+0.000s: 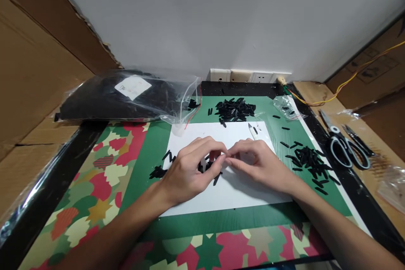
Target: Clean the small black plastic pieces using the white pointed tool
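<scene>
I see my left hand (190,173) and right hand (257,162) bare, forearms uncovered too: no sleeves, gloves, rings or watch.

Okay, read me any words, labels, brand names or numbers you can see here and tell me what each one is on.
None can be read.
White label on the plastic bag: faint marks, too blurred to read.
Cardboard box at the right: dark printed marks, too small to read.
Scissors and wall sockets: no visible text.
</scene>
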Tool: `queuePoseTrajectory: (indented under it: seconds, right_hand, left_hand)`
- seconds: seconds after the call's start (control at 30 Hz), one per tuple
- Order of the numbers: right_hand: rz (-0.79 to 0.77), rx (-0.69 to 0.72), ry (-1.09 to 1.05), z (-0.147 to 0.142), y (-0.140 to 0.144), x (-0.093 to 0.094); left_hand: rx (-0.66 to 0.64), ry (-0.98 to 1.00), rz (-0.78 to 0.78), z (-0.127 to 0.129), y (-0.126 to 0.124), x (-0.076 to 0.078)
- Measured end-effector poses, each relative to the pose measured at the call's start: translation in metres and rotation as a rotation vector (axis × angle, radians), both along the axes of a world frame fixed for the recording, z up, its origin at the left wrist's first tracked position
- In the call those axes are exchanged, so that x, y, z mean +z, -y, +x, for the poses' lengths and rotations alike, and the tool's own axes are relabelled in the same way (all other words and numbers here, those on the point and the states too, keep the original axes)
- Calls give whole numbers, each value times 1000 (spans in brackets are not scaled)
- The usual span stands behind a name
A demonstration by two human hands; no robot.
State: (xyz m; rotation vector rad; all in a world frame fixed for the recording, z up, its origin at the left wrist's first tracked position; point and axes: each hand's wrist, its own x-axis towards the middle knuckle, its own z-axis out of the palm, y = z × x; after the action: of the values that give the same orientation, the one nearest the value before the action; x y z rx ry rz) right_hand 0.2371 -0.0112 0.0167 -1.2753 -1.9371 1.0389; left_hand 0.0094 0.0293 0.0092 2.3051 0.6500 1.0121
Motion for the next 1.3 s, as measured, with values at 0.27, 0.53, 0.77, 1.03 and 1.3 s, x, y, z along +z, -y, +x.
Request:
queuePoseTrajectory:
  seconds: [0.27,0.53,0.77,1.03,1.3]
  right_hand:
    - [99,-262,384,6,-46,-7]
    - [126,-293,435,-18,-70,-7]
    - [107,-82,45,0,-33,10]
    - [19,-104,-393,0,2,2]
    - [-151,-64,-730,-2,2,-1]
  left_hand:
    - [-169,-93,253,2,6,-7]
    - [-9,-98,225,1,8,-8]
    - [250,85,-119,1,12,-1]
    - [57,55,-240,5,14,4]
    - [66,52,-403,8,18,5]
